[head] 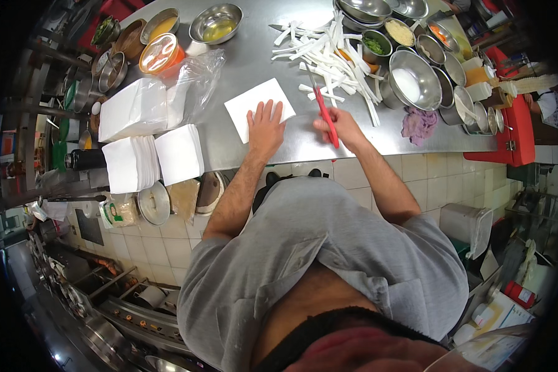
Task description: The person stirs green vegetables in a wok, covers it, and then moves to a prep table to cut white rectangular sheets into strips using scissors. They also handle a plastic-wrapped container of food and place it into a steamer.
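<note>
My left hand (266,130) lies flat, fingers spread, on a folded white paper napkin (242,107) near the front edge of the steel table (251,60). To its right, my right hand (346,129) grips red-handled scissors (322,104), whose blades point away from me towards a loose heap of cut white paper strips (325,51). The scissors are apart from the napkin. Left of my left hand stand two stacks of white napkins, one stack (180,156) nearer to it and another stack (129,165) farther left. Behind them is a napkin pack in clear plastic (135,109).
A knife (276,27) tip shows beside the strips. Bowls crowd the right, including one with white contents (407,86), near a purple cloth (420,125). At the back left are an orange-lidded tub (160,53) and a bowl of yellow liquid (216,23).
</note>
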Action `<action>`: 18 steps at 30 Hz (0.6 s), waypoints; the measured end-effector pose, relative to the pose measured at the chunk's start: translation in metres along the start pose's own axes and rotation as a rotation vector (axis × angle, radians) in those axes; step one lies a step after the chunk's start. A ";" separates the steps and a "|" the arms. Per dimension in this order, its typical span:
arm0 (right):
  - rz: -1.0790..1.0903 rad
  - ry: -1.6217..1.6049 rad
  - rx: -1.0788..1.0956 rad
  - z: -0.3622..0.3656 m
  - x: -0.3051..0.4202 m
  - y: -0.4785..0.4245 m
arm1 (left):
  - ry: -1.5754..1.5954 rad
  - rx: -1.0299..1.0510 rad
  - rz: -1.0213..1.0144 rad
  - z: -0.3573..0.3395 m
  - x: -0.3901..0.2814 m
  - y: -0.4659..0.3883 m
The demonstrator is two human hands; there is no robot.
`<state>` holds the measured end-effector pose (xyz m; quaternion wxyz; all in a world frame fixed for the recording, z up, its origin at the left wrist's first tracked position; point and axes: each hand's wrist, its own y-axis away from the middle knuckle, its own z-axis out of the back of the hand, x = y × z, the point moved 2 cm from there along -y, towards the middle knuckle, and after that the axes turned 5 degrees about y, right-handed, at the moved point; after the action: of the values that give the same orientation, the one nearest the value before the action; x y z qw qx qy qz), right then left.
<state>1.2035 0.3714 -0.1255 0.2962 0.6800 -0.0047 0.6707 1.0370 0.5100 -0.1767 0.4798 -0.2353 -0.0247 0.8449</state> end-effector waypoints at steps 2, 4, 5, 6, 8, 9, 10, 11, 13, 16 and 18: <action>-0.181 0.088 0.086 -0.002 -0.005 0.021 | -0.023 0.015 0.013 0.003 -0.006 -0.003; -0.272 0.137 0.149 -0.006 -0.015 0.037 | -0.046 0.020 0.009 0.000 -0.007 -0.004; -0.271 0.145 0.174 -0.009 -0.024 0.041 | -0.057 0.023 0.008 -0.001 -0.008 -0.004; -0.272 0.151 0.196 -0.011 -0.028 0.045 | -0.066 0.022 0.006 -0.002 -0.008 -0.004; -0.311 0.092 0.246 -0.018 -0.030 0.051 | -0.083 0.019 0.004 -0.005 -0.008 -0.003; -0.326 0.063 0.269 -0.022 -0.029 0.052 | -0.081 0.014 0.005 -0.006 -0.008 -0.003; -0.329 0.060 0.280 -0.025 -0.034 0.048 | -0.078 0.008 0.007 -0.006 -0.008 -0.003; -0.330 0.051 0.296 -0.029 -0.032 0.046 | -0.076 0.002 0.010 -0.006 -0.008 -0.003; -0.330 0.034 0.329 -0.036 -0.029 0.040 | -0.058 -0.007 0.015 -0.007 -0.008 -0.004; -0.330 0.046 0.300 -0.042 -0.023 0.031 | -0.041 -0.018 0.018 -0.005 -0.009 -0.003; -0.319 0.052 0.285 -0.043 -0.022 0.024 | -0.034 -0.021 0.019 -0.005 -0.009 -0.003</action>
<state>1.1529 0.3602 -0.1394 0.2994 0.6895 0.2054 0.6267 1.0449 0.5034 -0.1773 0.4689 -0.2264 -0.0397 0.8528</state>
